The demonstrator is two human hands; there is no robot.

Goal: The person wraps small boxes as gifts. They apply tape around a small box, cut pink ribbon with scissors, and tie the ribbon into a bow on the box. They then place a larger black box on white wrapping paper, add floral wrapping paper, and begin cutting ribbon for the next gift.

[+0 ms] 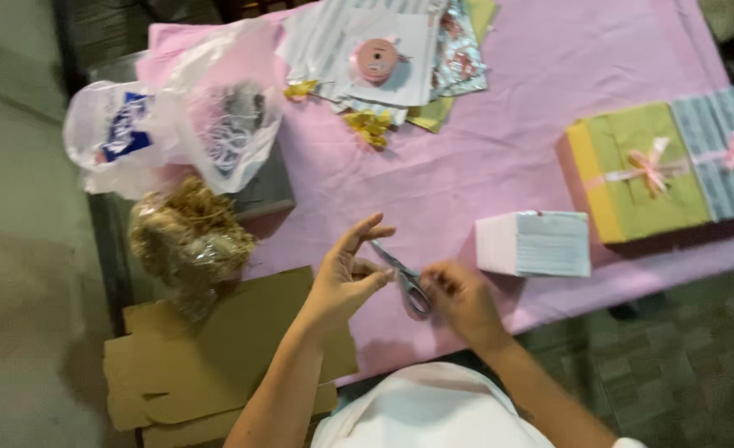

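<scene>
Near the person, the right hand (460, 300) grips small scissors (406, 282) while the left hand (346, 278) pinches something tiny beside the blades, fingers fanned. A small white box (534, 243) waits bare. Farther right, two boxes (670, 162) already wear pink bows; far off sits a pink ribbon roll (375, 60).

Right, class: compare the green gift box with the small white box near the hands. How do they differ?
The green box is larger than the white box. The green box is tied with a pink ribbon bow; the white box has none. The green box lies at the table's far right; the white box sits close to the right hand. Both rest on the pink tablecloth.
</scene>
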